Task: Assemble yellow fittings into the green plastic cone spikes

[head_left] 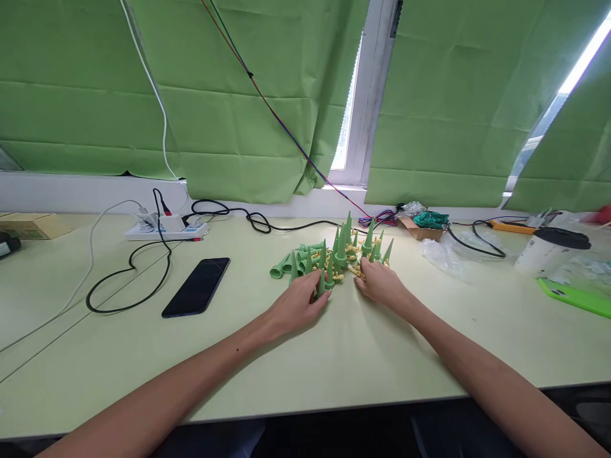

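Green curtains (238, 121) across the top of the frame, pale table (267, 375) below. At centre, green cones (340, 253), some upright, among small yellow pieces (338, 277). Left hand (296, 303) curled around one cone (321, 284); right hand (380, 284) against the cluster's right side, grip impossible to tell.

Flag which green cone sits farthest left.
The leftmost green cone: on its side, wide end facing out to the near left. Other lying cones are farther right; the standing cones beside the left hand point tip up.
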Tool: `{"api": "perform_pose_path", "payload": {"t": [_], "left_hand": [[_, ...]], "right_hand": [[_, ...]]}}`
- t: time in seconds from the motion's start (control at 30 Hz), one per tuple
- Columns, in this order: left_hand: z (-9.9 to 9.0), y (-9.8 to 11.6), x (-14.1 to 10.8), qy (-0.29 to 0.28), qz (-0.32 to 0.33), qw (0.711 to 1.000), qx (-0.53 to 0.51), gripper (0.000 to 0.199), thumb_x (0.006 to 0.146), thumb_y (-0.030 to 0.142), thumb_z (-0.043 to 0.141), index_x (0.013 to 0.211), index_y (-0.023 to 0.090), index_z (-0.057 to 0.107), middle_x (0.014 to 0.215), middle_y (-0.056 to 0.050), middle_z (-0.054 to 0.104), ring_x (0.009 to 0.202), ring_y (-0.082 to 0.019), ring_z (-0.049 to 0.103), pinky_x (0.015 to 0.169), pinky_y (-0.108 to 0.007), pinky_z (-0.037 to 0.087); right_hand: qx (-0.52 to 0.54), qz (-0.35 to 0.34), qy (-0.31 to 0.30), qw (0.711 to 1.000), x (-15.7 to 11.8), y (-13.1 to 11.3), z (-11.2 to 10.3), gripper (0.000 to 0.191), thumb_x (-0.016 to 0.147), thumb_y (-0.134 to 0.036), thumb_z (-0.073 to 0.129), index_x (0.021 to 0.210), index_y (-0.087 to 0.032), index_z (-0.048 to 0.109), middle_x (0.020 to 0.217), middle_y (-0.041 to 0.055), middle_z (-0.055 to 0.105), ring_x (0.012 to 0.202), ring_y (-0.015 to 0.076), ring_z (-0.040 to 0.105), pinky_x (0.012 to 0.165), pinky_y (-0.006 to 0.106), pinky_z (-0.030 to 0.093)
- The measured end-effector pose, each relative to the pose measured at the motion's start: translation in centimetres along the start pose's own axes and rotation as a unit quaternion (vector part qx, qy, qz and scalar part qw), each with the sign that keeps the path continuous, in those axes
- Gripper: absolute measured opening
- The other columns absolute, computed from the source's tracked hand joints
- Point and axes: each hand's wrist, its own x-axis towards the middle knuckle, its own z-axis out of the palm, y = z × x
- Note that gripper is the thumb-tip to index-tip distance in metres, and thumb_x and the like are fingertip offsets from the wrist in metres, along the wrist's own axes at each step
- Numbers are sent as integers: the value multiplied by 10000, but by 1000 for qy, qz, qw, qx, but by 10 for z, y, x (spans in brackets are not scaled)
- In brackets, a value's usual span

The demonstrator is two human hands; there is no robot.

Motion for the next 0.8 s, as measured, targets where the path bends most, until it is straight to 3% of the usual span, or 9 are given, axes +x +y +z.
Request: {"api": "perform_pose_path", "payload": {"t": [0.27,0.47,0.8], "left_hand": [[1,-2,0,-9,-11,1000,6,209,956,376,486,1044,199,552,674,22,526,601,-155,503,563,-276,370],[1,-3,1,-3,-6,1000,8,212,951,373,492,1050,196,556,680,20,526,613,-157,514,577,-279,376],[1,2,2,14,-41,999,-24,315,988,466,432,907,192,566,700,8,544,590,-146,478,575,-290,375]], "right_hand": [[60,-14,1,998,5,7,5,44,901,-157,549,939,-165,529,923,128,668,863,246,637,604,274,328],[110,-40,-13,993,5,10,5,165,826,-49,508,926,-177,483,704,28,634,639,161,604,568,243,340],[230,-49,-53,971,3,6,7,199,763,-61,567,881,-191,472,448,-85,526,449,142,593,617,243,419]]}}
